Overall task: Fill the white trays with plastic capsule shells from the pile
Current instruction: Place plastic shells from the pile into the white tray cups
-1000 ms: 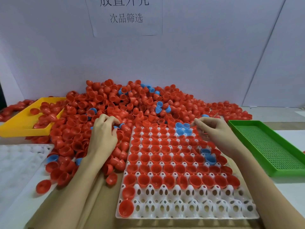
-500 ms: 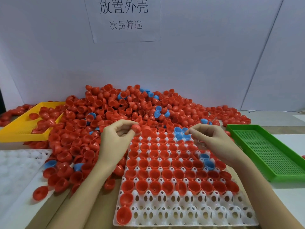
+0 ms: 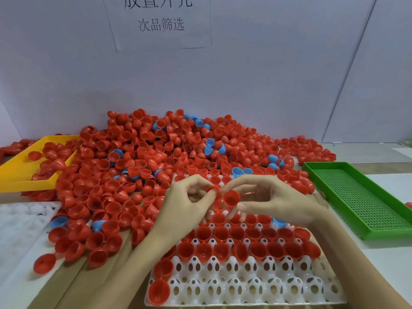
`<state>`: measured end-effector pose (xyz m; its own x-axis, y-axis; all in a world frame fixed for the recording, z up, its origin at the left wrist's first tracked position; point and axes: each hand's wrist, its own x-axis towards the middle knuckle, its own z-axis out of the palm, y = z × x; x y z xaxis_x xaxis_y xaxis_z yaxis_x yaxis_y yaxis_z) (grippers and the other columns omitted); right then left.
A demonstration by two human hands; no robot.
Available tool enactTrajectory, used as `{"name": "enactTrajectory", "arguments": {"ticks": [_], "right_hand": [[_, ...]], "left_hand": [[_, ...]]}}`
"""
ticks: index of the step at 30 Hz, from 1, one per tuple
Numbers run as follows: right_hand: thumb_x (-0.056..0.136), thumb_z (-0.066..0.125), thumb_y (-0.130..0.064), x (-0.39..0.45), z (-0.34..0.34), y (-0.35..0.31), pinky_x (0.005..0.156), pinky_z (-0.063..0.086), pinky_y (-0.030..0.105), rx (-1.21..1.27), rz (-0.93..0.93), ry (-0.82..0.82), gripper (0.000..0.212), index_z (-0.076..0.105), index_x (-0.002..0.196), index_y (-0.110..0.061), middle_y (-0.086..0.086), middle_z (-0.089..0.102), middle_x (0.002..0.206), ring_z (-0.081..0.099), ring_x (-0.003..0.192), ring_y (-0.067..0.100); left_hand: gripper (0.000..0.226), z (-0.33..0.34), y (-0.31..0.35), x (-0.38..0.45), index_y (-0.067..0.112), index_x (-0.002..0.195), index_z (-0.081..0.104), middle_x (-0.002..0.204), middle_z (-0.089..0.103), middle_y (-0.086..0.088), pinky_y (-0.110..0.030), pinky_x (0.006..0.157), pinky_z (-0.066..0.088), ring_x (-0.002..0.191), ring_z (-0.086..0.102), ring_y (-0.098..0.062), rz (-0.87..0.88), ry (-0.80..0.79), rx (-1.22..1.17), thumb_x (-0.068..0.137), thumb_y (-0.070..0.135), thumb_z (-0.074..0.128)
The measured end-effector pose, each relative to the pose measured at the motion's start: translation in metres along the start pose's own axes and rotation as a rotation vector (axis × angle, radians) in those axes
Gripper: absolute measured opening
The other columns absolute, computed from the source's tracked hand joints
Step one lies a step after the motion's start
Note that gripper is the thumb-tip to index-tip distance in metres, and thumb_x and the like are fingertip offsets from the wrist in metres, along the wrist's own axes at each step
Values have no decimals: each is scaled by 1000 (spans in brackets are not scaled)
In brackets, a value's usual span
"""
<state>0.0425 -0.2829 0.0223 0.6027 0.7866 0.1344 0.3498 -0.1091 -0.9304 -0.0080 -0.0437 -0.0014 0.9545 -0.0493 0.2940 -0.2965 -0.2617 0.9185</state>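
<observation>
head view: one moment, listed from the left edge of the frame to the right
spare white tray [image 3: 21, 221]: lower left, on the desk [image 3: 388, 259], no shells seated in the part that shows
yellow tray [image 3: 20, 172]: left of centre height, a few red shells spilled into it
pile [image 3: 156, 157]: centre, a broad heap of red shells with some blue ones, lapping over the far edge of the white tray
left hand [image 3: 189, 206]: centre, over the tray; thumb and forefinger curled, pinching a small red shell at the tips
red shell [image 3: 231, 198]: just right of that, open mouth towards the camera, between the two hands
right hand [image 3: 274, 201]: fingers curled round the red shell, thumb below, forefinger arched above
white tray [image 3: 245, 284]: lower centre; far and middle rows filled with red shells and a few blue, near two rows mostly bare apart from two red shells at the left end
green tray [image 3: 361, 197]: right, perforated floor, nothing seen in it
handling, as a judgement: shells look light, thin, stiff and smooth, so likely to slip or nest together; best taken by the rim with two fingertips, mouth up, and pressed lightly into a socket
</observation>
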Motion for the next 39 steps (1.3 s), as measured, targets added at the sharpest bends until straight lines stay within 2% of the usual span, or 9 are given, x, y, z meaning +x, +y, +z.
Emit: {"name": "enactTrajectory", "arguments": {"ticks": [6, 11, 19, 24, 28, 34, 36, 38, 39], "right_hand": [[113, 51, -36, 2, 4, 0, 79, 62, 30, 142, 72, 31, 32, 64, 127, -9, 22, 77, 113, 78, 100, 40], [112, 50, -38, 1, 3, 2, 77, 62, 31, 230, 96, -2, 38, 58, 128, -4, 27, 74, 118, 77, 97, 39], [108, 61, -34, 0, 1, 5, 90, 61, 37, 169, 100, -10, 38, 52, 144, -24, 24, 76, 115, 75, 105, 44], [116, 40, -31, -3, -3, 2, 92, 61, 43, 97, 72, -95, 36, 49, 148, -15, 23, 74, 122, 75, 105, 45], [112, 54, -22, -3, -2, 2, 90, 62, 41, -10, 79, -54, 29, 56, 140, -16, 18, 78, 113, 78, 99, 40], [106, 63, -14, 2, 3, 9, 63, 54, 15, -114, 86, 39, 16, 63, 122, -16, 5, 82, 86, 80, 72, 23], [105, 66, -23, 2, 1, 11, 56, 58, 27, -159, 101, 151, 12, 67, 116, -21, 6, 79, 75, 77, 63, 26], [102, 67, -30, 1, -3, 8, 71, 65, 48, -116, 139, 243, 13, 69, 114, -24, 21, 79, 83, 77, 72, 44], [102, 67, -30, 1, -5, 4, 73, 65, 45, -89, 139, 270, 13, 69, 114, -24, 23, 79, 85, 77, 73, 43]], "left_hand": [[35, -4, 10, -3, 18, 112, 70, 92, 74, -14, -38, 57, 54, 68, 69, -44, -125, -191, -231, 100, 49, 61], [23, -2, 13, -3, 10, 111, 75, 99, 75, -10, -31, 57, 57, 67, 69, -30, -69, -176, -223, 100, 29, 67], [27, -4, 7, -1, 25, 117, 71, 93, 79, -10, -29, 76, 60, 73, 74, -27, -111, -123, -255, 94, 40, 73], [30, -6, 6, 0, 33, 117, 72, 107, 80, -3, -28, 93, 56, 90, 78, -24, -130, -139, -320, 89, 40, 80], [32, -8, 5, 1, 30, 117, 73, 105, 81, 0, -18, 88, 56, 94, 78, -19, -113, -152, -309, 87, 35, 83], [39, -6, 3, 1, 28, 123, 69, 107, 80, 8, -14, 86, 55, 94, 78, -15, -69, -189, -210, 87, 33, 84], [32, -10, -2, 7, 26, 121, 69, 107, 79, 9, -23, 83, 60, 88, 77, -13, -6, -83, -74, 92, 34, 79], [20, -18, -10, 12, 26, 115, 71, 103, 76, 12, -24, 78, 60, 89, 72, -6, 75, 99, 141, 96, 34, 74], [16, -23, -14, 14, 25, 113, 71, 103, 73, 13, -22, 78, 58, 92, 69, -4, 118, 182, 240, 98, 31, 70]]}}
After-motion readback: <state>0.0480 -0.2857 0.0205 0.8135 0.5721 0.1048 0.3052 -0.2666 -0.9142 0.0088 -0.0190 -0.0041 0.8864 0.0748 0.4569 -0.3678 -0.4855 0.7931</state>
